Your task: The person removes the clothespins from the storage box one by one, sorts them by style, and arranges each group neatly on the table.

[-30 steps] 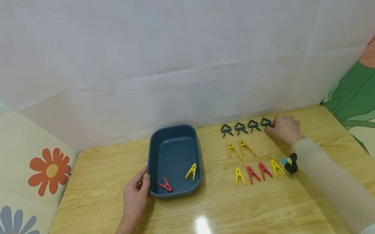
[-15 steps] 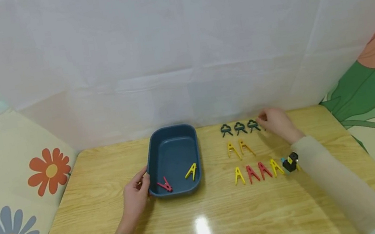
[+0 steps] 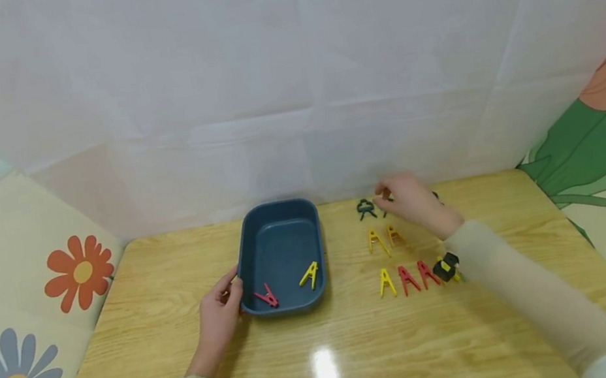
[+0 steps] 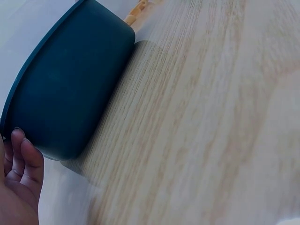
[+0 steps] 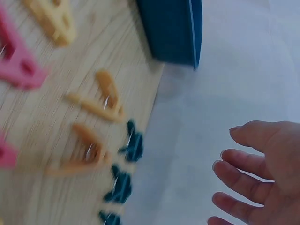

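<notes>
My left hand (image 3: pixel 220 311) grips the near left corner of a dark blue plastic tub (image 3: pixel 241 271), fingers against its outer wall in the left wrist view. Inside the tub lie a red clothespin (image 3: pixel 266 296) and a yellow clothespin (image 3: pixel 309 275). Over the back row of small dark green clips (image 3: pixel 366 209) hovers my right hand (image 3: pixel 413 201). In the right wrist view its fingers (image 5: pixel 243 180) are spread apart and hold nothing. This hand partly hides the row in the head view; several dark clips (image 5: pixel 121 185) show beside it in the right wrist view.
Two orange-yellow clothespins (image 3: pixel 377 243) lie in a middle row. In front of them is a row of yellow (image 3: pixel 387 283) and red clothespins (image 3: pixel 409 280), partly covered by the right wrist camera (image 3: pixel 446 267). A white sheet (image 3: pixel 263 89) hangs behind the wooden table (image 3: pixel 272 372).
My right hand has moved left along the row of dark clips, from the rightmost clip to near the second from the left. The left hand and tub stay in place.
</notes>
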`<state>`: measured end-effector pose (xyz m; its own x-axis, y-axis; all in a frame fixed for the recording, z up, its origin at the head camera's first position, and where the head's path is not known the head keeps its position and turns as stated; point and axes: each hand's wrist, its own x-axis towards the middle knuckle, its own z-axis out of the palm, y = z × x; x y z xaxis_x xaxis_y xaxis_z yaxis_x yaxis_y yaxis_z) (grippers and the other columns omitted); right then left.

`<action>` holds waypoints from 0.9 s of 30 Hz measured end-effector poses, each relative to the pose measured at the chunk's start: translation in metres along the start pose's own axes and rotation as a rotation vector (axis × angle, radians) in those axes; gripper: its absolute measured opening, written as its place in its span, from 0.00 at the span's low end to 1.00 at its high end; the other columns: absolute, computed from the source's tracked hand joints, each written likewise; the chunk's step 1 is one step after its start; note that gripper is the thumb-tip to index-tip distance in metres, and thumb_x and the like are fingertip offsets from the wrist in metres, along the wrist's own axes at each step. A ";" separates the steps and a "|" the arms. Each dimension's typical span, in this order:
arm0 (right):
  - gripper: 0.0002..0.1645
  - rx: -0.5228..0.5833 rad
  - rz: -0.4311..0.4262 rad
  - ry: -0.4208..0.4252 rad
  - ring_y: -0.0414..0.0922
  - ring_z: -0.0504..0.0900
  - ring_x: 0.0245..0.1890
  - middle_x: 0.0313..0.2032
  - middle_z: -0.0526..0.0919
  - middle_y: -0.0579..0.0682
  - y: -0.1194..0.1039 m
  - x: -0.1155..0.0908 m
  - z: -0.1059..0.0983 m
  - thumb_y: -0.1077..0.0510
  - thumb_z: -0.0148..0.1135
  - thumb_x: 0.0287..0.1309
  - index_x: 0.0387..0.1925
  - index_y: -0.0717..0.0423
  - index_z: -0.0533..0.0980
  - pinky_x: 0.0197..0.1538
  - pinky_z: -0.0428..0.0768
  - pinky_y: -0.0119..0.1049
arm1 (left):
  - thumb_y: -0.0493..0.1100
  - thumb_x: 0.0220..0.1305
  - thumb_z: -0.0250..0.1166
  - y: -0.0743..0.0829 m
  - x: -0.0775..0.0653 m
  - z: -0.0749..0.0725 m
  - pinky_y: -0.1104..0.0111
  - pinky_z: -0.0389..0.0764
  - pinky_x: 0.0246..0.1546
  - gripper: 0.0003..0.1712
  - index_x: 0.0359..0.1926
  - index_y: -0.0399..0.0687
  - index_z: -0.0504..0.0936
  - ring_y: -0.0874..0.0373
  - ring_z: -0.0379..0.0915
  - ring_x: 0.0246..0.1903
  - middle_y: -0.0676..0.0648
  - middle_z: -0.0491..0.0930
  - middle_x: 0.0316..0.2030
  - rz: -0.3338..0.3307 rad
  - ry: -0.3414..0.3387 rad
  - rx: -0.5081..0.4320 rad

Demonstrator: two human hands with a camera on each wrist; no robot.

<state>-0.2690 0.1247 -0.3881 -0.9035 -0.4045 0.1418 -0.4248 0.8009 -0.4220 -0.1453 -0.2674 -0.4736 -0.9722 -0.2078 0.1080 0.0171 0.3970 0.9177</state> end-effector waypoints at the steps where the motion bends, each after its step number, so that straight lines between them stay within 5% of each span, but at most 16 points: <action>1: 0.14 -0.013 -0.021 0.001 0.55 0.83 0.45 0.43 0.87 0.58 -0.005 0.001 0.001 0.57 0.64 0.71 0.49 0.64 0.83 0.51 0.82 0.52 | 0.39 0.79 0.59 -0.002 0.001 0.000 0.74 0.75 0.20 0.21 0.68 0.38 0.79 0.65 0.70 0.19 0.45 0.74 0.33 0.004 -0.001 -0.001; 19: 0.12 -0.133 -0.279 -0.090 0.50 0.80 0.44 0.43 0.88 0.51 -0.094 0.017 0.044 0.52 0.67 0.71 0.48 0.55 0.84 0.50 0.78 0.44 | 0.39 0.78 0.59 -0.007 0.001 0.004 0.74 0.74 0.18 0.20 0.66 0.38 0.80 0.66 0.71 0.18 0.37 0.79 0.34 0.060 0.017 0.004; 27: 0.11 -0.256 -0.372 -0.194 0.49 0.79 0.49 0.39 0.88 0.43 -0.120 0.015 0.064 0.50 0.67 0.71 0.50 0.47 0.86 0.59 0.76 0.49 | 0.39 0.78 0.60 -0.009 0.001 0.003 0.73 0.74 0.19 0.21 0.66 0.38 0.80 0.65 0.70 0.19 0.38 0.78 0.34 0.051 0.011 0.003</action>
<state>-0.2278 -0.0058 -0.3925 -0.6709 -0.7389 0.0620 -0.7391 0.6595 -0.1375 -0.1474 -0.2687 -0.4824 -0.9674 -0.1971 0.1592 0.0662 0.4101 0.9096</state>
